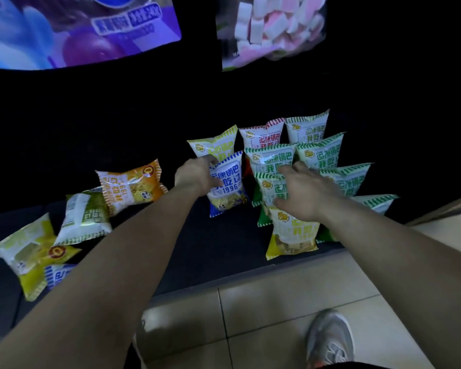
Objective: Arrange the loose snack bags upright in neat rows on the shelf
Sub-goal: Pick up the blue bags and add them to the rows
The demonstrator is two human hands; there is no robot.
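Observation:
On the dark bottom shelf (210, 249) several snack bags stand upright in rows at the right. My left hand (194, 174) grips the left edge of an upright blue bag (228, 187) near the shelf's middle. My right hand (301, 193) reaches over the front bags with fingers spread, touching a green bag (270, 187); a yellow bag (290, 235) stands just below it at the front. Lying loose at the left are an orange bag (133, 187), a green bag (84, 217), a yellow bag (30, 251) and part of a blue bag (56, 275).
The shelf's front lip (224, 278) runs diagonally above beige floor tiles (277, 302). My shoe (330, 339) stands on the tiles at lower right. Overhead hang a large purple-blue package (77, 27) and a clear bag of pink and white marshmallows (272, 27).

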